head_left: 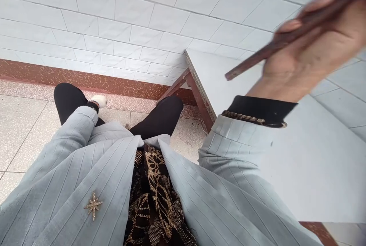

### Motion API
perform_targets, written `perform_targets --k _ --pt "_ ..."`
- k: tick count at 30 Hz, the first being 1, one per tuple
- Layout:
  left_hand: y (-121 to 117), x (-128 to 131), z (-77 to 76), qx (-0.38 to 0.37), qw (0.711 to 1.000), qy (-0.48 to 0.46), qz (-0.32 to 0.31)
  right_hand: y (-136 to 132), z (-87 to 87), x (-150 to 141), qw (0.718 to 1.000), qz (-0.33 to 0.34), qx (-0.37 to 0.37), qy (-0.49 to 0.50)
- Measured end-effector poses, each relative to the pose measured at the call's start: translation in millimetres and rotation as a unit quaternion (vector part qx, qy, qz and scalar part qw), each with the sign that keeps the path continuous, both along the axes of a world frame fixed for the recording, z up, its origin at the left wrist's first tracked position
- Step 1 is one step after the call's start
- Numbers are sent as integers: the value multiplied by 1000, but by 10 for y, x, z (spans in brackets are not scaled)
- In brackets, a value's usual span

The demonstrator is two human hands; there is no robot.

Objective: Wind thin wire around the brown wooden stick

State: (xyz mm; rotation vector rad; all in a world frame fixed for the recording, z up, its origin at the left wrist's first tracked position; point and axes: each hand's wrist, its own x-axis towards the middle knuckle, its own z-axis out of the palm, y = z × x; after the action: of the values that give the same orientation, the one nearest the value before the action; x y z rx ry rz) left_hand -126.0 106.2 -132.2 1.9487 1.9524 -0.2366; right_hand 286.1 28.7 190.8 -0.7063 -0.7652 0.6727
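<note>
My right hand (311, 44) is raised at the upper right, its fingers wrapped around a dark brown rod (254, 60) that looks like a wooden handle. One end of the rod points down and left past my wrist; the other runs out of the frame at the top right corner, so its kind does not show. Low between my knees, beside the black trouser leg (67, 97), is my left hand (98, 101). It looks small and very pale, and its fingers cannot be made out.
A white-topped table (309, 185) with worn brown legs (200, 93) stands on my right against the tiled wall (160, 13). Along the wall's foot runs a reddish-brown skirting band (122, 87). Speckled floor tiles (23, 124) lie on the left.
</note>
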Motion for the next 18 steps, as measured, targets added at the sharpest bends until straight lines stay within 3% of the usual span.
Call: perform_targets --k 1,2,5,6,7,8,10,12,14,16,18 --pt "6 27 18 3 999 -31 -8 66 -29 -55 994 65 78 -31" --pt "10 42 47 14 998 -66 -5 135 -78 -119 986 116 109 -45" --pt "-6 63 248 117 976 -149 106 296 -318 -384 975 201 59 -80" --pt "-24 91 360 181 956 -163 165 322 -419 -494 963 242 52 -107" --pt "-53 147 494 269 924 -199 184 334 -525 -612 952 277 42 -123" --pt "-92 234 644 331 892 -251 179 334 -635 -733 943 303 36 -136" --pt "-204 493 954 381 827 -405 86 317 -857 -971 909 364 -24 -200" --pt "-356 797 1216 333 758 -559 -33 306 -1062 -1165 879 401 -80 -246" --pt "-527 1037 1372 246 716 -649 -70 326 -1226 -1280 857 436 -104 -253" --pt "-680 1139 1413 173 711 -679 -67 375 -1330 -1302 840 468 -113 -251" --pt "-773 1110 1376 141 723 -674 -61 433 -1372 -1250 825 495 -115 -247"
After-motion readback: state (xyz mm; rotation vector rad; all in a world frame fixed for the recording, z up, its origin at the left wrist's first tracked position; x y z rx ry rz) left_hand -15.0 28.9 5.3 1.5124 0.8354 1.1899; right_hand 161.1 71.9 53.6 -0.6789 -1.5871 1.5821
